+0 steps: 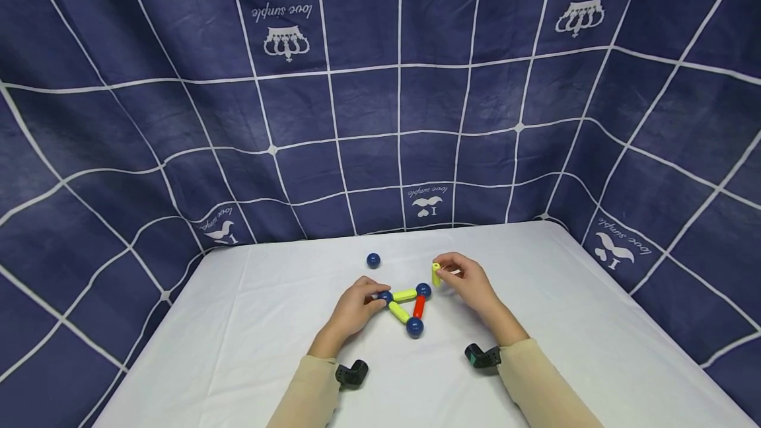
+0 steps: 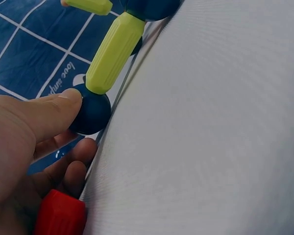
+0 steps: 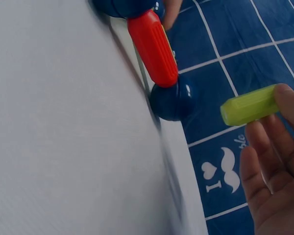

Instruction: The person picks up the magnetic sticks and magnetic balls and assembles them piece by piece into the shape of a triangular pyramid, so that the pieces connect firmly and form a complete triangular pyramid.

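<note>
Head view: triangle (image 1: 417, 316) lies on the white table (image 1: 267, 322), all three sides joined. Corners are left ball (image 1: 386, 298), far ball (image 1: 423, 290) and near ball (image 1: 415, 327), all blue; sides are far yellow stick (image 1: 405, 296), near yellow stick (image 1: 399, 312) and red stick (image 1: 419, 305). Left hand (image 1: 355, 309) pinches left ball, thumb and fingers on either side. Right hand (image 1: 470, 281) pinches spare yellow stick (image 1: 436, 275), upright, just beside far ball, not attached. Loose ball (image 1: 373, 260), also blue, sits apart behind the triangle. Progress, my read: flat three-sided base done; spare yellow stick and loose ball left to join. Final shape can't be told. No containers in sight, so no contents to log.

Left wrist view: thumb clamped on left ball, fingers behind; yellow stick plugged onto that ball. Red piece (image 2: 61, 215), stick-like, shows beside the palm, cut by the frame edge; can't tell if gripped. Probably another part for later.

Right wrist view: spare yellow stick between right thumb and fingers, free end clear of any ball. Red stick bridges two blue balls, apart from this hand. No containers here either.
</note>
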### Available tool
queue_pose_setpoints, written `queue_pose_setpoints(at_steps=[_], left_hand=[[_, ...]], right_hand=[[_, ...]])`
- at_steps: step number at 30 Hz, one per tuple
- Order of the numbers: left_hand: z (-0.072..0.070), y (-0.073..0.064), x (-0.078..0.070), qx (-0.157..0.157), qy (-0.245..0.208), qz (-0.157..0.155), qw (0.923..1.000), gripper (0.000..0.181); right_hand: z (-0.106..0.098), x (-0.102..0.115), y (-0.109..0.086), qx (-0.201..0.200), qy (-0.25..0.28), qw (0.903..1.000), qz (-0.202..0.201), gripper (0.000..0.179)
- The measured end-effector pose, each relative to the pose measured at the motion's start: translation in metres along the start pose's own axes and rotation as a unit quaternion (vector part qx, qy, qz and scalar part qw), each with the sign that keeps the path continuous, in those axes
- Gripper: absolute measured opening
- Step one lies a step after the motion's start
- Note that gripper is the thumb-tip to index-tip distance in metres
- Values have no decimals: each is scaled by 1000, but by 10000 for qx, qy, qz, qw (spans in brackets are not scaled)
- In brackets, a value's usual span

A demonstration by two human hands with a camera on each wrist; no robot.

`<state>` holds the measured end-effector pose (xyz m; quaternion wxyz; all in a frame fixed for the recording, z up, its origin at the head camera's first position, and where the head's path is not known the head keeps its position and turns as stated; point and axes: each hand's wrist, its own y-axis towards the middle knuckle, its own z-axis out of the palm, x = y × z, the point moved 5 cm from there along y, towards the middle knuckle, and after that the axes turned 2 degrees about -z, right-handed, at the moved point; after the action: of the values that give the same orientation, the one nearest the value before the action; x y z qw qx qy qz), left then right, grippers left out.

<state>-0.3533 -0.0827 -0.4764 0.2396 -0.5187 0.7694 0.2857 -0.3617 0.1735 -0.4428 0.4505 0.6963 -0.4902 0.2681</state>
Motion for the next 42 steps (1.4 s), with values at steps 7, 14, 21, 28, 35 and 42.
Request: queue_pose_setpoints(at_steps=[7,14,21,28,35,42], left_hand=[[0,0,0,-13,-31,-24,10000,27],[0,0,0,24,-20,-166,9999,27],[1,1,1,20,-13,-230,9997,27],[2,0,1,9,-51,-250,9997,28],[2,1,1,16,-34,-305,9995,28],[0,1,4,-70,-221,-328,9992,29]], right_hand=[[9,0,-1,44,12,10000,-87,19],[14,5,-5,267,145,9995,-41,19],[15,5,-5,404,81,9991,-26,19],[23,-7,-6,806,-344,9961,43,21],[31,-16,-9,1206,-583,9909,97,14],[36,-22,-11,1349,-732,9881,56,7]])
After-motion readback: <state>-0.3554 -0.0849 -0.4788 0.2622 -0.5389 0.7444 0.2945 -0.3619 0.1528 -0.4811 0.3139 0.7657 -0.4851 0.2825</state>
